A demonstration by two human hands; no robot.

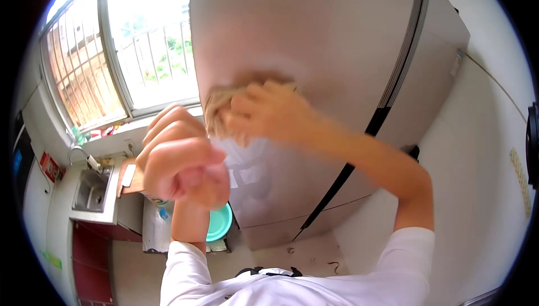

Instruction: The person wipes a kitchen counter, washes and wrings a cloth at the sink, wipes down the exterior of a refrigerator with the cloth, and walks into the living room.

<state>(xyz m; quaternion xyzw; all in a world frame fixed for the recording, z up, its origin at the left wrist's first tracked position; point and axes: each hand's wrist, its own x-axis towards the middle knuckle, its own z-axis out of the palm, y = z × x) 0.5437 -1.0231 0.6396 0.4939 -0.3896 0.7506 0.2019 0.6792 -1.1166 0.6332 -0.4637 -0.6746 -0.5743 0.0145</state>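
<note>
Beige crumpled cloth point(217, 108), one piece, is grasped by the right hand point(272, 111) against one tall, glossy, pinkish-grey refrigerator point(314, 31); the left hand point(181, 157) is curled into a fist

Right hand point(270, 111) with probable cloth point(217, 109), blurred, against refrigerator point(314, 31).

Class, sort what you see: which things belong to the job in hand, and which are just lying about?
Belonging to the job:
tan cloth
grey fridge door, where the cloth is held

Apparently just lying about:
turquoise basin
wooden board
red packet
</note>
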